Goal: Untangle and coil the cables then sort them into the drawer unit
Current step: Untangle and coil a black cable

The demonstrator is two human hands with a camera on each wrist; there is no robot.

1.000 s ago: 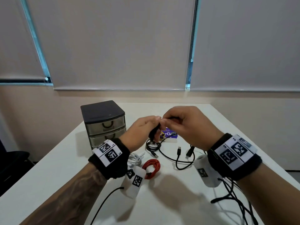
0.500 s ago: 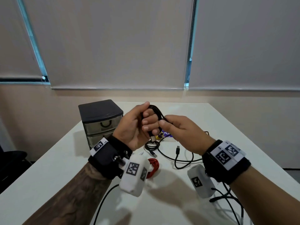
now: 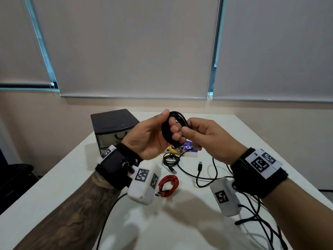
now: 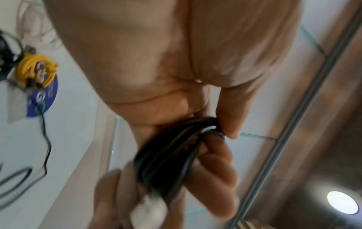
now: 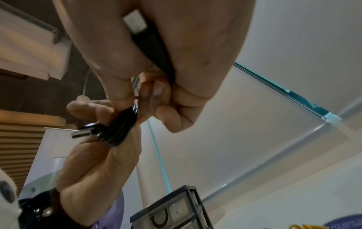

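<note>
**Black cable coil held between both hands**

Above the middle of the white table (image 3: 54, 186), the left hand (image 3: 149, 138) curls its fingers through a coiled black USB cable (image 3: 168, 130). The right hand (image 3: 207, 139) pinches the coil's right side. The dark-topped plastic drawer unit (image 3: 113, 129) stands shut near the table's far left edge; a coiled red cable (image 3: 169, 184) lies below the hands.

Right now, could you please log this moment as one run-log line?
step: coiling | left hand: holds black cable coil | right hand: pinches coil | dark plastic drawer unit: shut
</note>
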